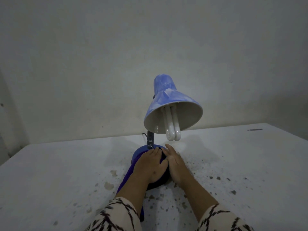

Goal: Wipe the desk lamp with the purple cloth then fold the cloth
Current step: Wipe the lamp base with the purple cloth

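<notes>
Head view, lower centre: left hand (150,164) flat, pressing dark purple cloth (129,172) onto round blue lamp base (138,153); right hand (175,161) open, steadying base. Pale speckled desk (66,164). Blue cone shade (166,99) above, dusty. Best: firm circular strokes, base kept pinned.

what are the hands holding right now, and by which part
The left hand presses the purple cloth flat onto the lamp base, not gripping it. The right hand rests beside it against the base.
</notes>
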`<action>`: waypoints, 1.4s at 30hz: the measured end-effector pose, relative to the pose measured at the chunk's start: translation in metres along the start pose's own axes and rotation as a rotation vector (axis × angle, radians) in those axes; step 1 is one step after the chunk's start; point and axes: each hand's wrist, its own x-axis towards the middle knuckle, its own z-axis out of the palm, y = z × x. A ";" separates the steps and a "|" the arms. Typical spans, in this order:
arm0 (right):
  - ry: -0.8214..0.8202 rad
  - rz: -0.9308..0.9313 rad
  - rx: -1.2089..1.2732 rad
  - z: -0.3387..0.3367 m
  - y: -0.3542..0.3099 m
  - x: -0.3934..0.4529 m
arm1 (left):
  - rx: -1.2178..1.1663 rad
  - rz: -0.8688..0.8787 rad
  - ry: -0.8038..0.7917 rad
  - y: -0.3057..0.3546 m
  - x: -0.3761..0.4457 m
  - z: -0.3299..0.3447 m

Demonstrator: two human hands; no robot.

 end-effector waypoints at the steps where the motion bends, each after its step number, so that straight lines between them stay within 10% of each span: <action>1: 0.003 -0.002 0.005 0.000 0.000 0.000 | -0.002 -0.012 0.005 0.001 0.001 0.000; 17: -0.023 -0.042 0.024 0.000 -0.003 0.000 | 0.029 -0.129 0.240 -0.016 -0.016 0.010; 29: -0.022 -0.037 0.013 0.000 -0.007 -0.002 | -0.027 -0.160 0.122 -0.019 -0.018 -0.001; 42: -0.052 -0.143 -0.445 0.002 -0.014 -0.017 | 0.104 -0.139 0.094 0.000 -0.053 0.008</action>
